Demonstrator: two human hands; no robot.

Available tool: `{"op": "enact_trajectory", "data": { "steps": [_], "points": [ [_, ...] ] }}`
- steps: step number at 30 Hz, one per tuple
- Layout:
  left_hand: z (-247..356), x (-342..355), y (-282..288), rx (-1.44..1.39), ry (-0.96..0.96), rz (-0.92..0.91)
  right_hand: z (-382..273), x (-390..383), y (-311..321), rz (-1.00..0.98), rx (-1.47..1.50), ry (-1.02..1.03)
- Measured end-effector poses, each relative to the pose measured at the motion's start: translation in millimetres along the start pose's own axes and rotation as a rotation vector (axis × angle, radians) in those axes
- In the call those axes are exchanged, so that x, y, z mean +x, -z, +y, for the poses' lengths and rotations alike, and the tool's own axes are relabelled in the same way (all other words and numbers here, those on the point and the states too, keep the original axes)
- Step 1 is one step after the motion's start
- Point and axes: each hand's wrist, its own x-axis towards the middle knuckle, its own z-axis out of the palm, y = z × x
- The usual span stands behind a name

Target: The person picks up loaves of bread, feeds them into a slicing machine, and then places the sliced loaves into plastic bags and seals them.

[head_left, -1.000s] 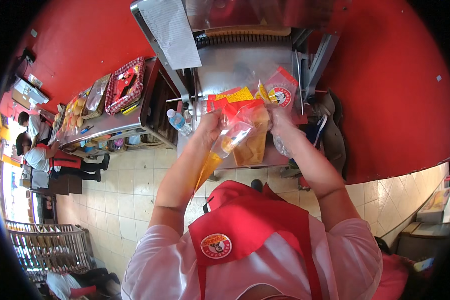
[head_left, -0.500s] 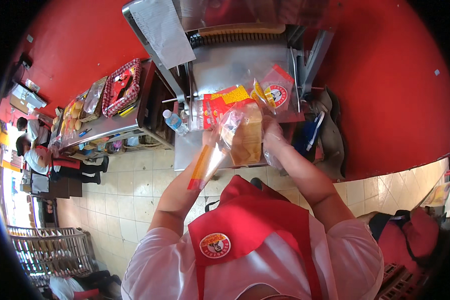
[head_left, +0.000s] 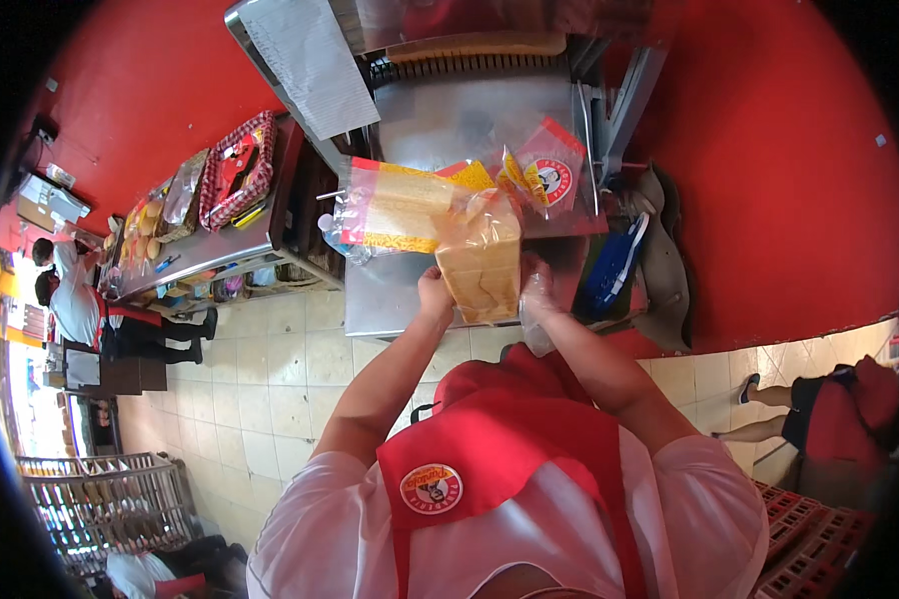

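Observation:
A pale sandwich-bread loaf (head_left: pixel 478 272) stands over the steel surface in front of me, with clear film across its top. My left hand (head_left: pixel 435 294) grips its lower left edge. My right hand (head_left: pixel 537 293), in a loose clear plastic glove, holds its right side. A clear bag with red and yellow ends (head_left: pixel 395 207) stretches left from the top of the loaf. It looks pale inside, and I cannot tell whether bread fills it. Behind the loaf lie a yellow printed wrapper (head_left: pixel 469 176) and a clear bag with a red edge and round label (head_left: pixel 549 180).
The steel machine (head_left: pixel 469 110) has a row of blades at its back. A paper sheet (head_left: pixel 310 65) hangs at its left. A mostly hidden water bottle (head_left: pixel 354 253) is behind the bag. Baskets and bread are on a left-hand counter (head_left: pixel 230 245). A blue item (head_left: pixel 614 265) hangs right.
The bag hanging by my left forearm has swung up to the left of the loaf. My left hand has come down onto the loaf's lower edge. A person at right has moved.

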Motion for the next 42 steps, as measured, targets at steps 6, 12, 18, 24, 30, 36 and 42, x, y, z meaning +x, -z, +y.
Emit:
{"op": "enact_trajectory", "data": {
  "steps": [6,12,18,24,30,36,42],
  "points": [
    [-76.3,48.5,44.9,0.702,-0.258,-0.016,-2.3,-33.0,-10.4,0.011,-0.158,-0.019],
    [-78.5,40.0,57.0,0.709,0.028,-0.130,-88.1,-90.8,-110.4,-0.036,-1.482,0.690],
    [-59.9,-29.4,69.8,-0.034,0.687,-0.310,-147.4,-54.1,-226.5,-0.513,-1.052,0.351],
    [-97.5,-73.5,68.4,-0.737,0.496,-0.444,-128.4,-58.6,-216.3,-0.656,-1.232,-0.027],
    [-91.2,-90.7,81.0,-0.885,0.293,-0.334,-134.4,-112.6,-204.1,-0.487,-1.049,-0.145],
    [-26.2,-73.5,126.5,-0.438,-0.227,-0.041,-149.1,-174.0,-178.7,-0.131,-0.273,-0.503],
    [142.6,-119.8,77.0,0.537,-0.778,0.012,-117.5,-196.9,-149.4,-0.316,-0.001,-0.587]
  ]
}}
